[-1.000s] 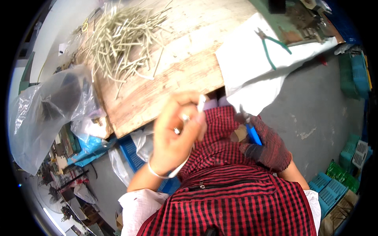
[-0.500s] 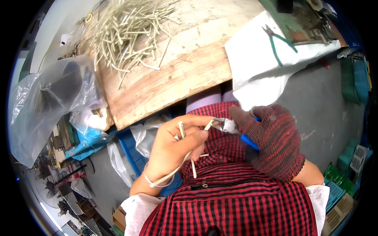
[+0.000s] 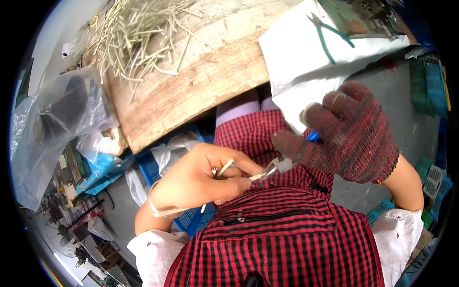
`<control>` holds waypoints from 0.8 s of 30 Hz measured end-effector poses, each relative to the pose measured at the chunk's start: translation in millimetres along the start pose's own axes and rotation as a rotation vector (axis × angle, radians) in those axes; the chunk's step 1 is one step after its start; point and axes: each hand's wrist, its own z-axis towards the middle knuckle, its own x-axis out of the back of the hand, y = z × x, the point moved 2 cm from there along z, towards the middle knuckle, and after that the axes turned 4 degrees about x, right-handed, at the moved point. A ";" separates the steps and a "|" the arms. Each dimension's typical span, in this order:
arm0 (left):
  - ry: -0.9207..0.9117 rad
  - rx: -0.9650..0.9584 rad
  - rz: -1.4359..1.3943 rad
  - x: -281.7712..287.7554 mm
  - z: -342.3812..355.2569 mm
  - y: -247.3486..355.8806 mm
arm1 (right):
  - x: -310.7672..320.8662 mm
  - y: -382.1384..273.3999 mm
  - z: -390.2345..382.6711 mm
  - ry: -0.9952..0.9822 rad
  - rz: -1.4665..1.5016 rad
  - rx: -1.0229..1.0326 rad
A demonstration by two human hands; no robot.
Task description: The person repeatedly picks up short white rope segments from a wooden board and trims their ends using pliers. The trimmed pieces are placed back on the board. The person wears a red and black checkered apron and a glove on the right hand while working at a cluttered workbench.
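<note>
Red-and-black checked apron (image 3: 282, 248), dark zip (image 3: 275, 216) across front, metal pull (image 3: 240, 219). White short sleeves (image 3: 389, 248), tiny red marks (image 3: 398, 235). Lilac legwear (image 3: 236, 109) past apron hem. Right hand (image 3: 351, 134): knit glove (image 3: 366, 143), mottled maroon/black, bit of orange thread (image 3: 379, 182) at cuff. Left hand (image 3: 203, 174): bare, thin pale band (image 3: 155, 208) round wrist.

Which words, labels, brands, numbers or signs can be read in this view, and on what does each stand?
None can be read.
Pale tubes in the left hand: no lettering visible.
Blue-handled tool in the gloved right hand: mostly covered, no lettering visible.
Green-handled pliers on the white sheet: no lettering visible.
White right sleeve: small red marks, not legible as letters.
Left-edge clutter: too small and blurred to tell.
</note>
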 end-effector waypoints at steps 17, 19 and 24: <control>-0.016 -0.115 -0.037 4.4 7.4 -5.3 | -36.7 -20.1 -22.3 0.023 0.337 -0.248; -0.085 -0.137 -0.051 8.5 11.0 -14.4 | -36.4 -18.7 -20.3 0.029 0.320 -0.228; 0.330 -0.507 0.153 59.2 2.1 -2.5 | -41.2 -16.6 -46.7 0.044 0.527 -0.650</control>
